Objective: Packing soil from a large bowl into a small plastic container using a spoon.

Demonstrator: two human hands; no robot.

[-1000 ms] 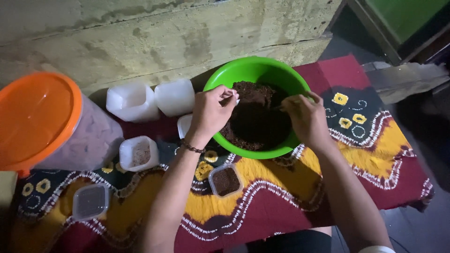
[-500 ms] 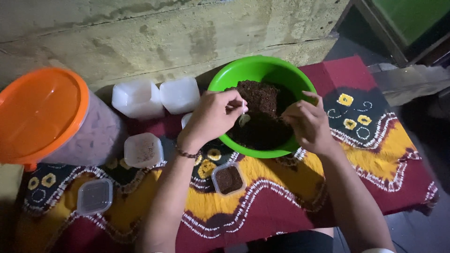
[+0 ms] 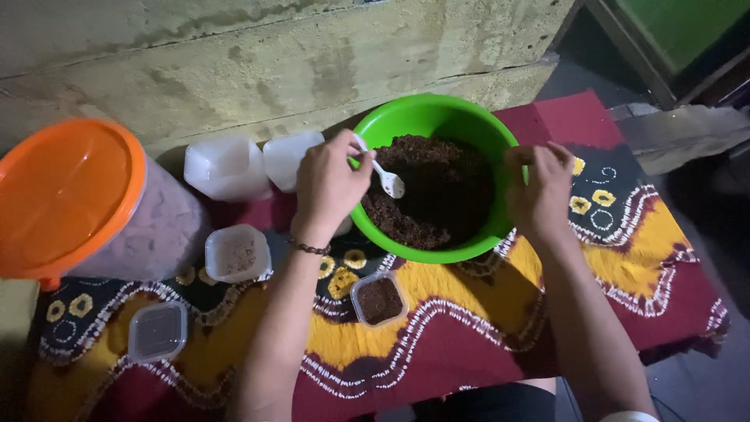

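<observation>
White plastic spoon [image 3: 385, 179] pinched in left hand [image 3: 328, 186], bowl end over the dark brown crumbly mix [image 3: 430, 191] in the green bowl [image 3: 426, 117]. Right hand [image 3: 541, 191] grips the bowl's right rim. Bowl sits on patterned cloth [image 3: 469, 312]; small filled tub [image 3: 378, 299] just in front, orange-lidded jar [image 3: 70, 195] far left.

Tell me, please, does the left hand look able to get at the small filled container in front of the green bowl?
Probably yes. The left hand holds a white spoon over the green bowl; the small filled container sits open on the cloth, beside the forearm, with nothing over it.
</observation>
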